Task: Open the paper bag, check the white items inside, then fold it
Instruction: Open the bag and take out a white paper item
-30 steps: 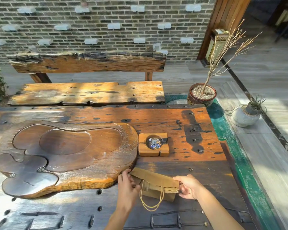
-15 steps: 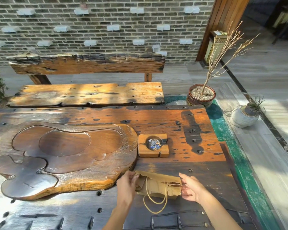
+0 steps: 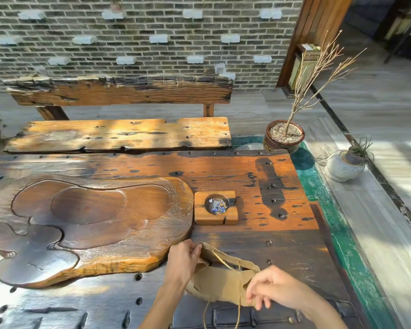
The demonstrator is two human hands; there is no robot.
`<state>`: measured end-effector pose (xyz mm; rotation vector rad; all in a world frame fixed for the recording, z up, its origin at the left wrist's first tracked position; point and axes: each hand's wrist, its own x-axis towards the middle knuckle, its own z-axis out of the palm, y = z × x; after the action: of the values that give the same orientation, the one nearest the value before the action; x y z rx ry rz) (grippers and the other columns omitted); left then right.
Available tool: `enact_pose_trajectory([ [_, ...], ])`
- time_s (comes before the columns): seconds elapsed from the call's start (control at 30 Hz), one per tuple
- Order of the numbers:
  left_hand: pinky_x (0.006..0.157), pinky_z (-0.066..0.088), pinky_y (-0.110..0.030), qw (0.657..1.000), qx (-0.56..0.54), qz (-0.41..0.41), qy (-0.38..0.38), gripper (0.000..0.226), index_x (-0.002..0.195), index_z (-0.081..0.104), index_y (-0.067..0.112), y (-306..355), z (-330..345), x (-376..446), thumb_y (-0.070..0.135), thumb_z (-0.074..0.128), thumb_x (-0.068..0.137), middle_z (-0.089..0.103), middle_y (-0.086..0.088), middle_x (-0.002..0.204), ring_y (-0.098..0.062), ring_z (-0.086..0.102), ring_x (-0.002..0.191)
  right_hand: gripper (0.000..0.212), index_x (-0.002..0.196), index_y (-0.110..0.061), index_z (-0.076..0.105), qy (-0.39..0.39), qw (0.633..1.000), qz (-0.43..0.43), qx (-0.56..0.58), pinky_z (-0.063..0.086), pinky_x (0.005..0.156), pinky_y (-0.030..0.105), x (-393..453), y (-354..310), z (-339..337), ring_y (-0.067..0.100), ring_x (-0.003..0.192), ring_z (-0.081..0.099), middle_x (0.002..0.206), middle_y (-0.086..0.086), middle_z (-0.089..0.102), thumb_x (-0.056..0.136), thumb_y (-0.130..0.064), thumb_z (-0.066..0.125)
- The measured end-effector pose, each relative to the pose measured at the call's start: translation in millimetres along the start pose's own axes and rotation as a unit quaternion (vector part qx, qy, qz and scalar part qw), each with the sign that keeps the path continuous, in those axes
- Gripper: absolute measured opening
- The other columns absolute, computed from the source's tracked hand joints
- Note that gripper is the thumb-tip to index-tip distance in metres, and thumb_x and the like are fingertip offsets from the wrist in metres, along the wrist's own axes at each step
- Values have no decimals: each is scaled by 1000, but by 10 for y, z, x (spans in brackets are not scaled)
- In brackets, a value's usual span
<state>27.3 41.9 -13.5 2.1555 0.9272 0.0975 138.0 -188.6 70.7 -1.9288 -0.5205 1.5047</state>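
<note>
A brown paper bag with twine handles lies on the dark wooden table near its front edge, its mouth pulled partly apart. My left hand pinches the bag's far left rim. My right hand is at the bag's right side, fingers curled loosely against the paper; whether it grips the edge is unclear. The inside of the bag is dark, and no white items show.
A large carved wooden tea tray fills the table's left half. A small wooden ashtray sits just beyond the bag. A bench stands behind the table. Two potted plants are on the floor at right.
The bag has gone from flat to pulled apart at the mouth and lifted at its left rim. My right hand moved down to the bag's right side.
</note>
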Motion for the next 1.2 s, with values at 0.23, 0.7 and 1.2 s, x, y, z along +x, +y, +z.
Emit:
enact_pose_trajectory([
  [0.23,65,56,-40,1000,4,1,-25,35,66,63,5,54,-47,-39,31,64,91,68,-8,55,-26,68,58,51,149,-29,38,-5,973,17,-228,29,119,30,352,-177,366,13,141,39,156,-7,38,98,-31,40],
  [0.7,71,53,-36,998,-23,-10,-50,20,83,71,8,56,-150,-43,23,62,92,74,-10,68,-26,70,70,49,138,-31,38,147,887,55,-435,43,82,39,847,-52,431,34,115,60,126,10,62,92,-14,45],
  [1.2,109,34,-27,994,-49,-39,-89,89,153,28,19,176,81,-380,-15,45,72,44,-7,149,-26,42,139,113,152,-43,-1,84,896,146,-411,42,104,48,1037,-135,310,34,138,43,155,9,37,74,-27,79],
])
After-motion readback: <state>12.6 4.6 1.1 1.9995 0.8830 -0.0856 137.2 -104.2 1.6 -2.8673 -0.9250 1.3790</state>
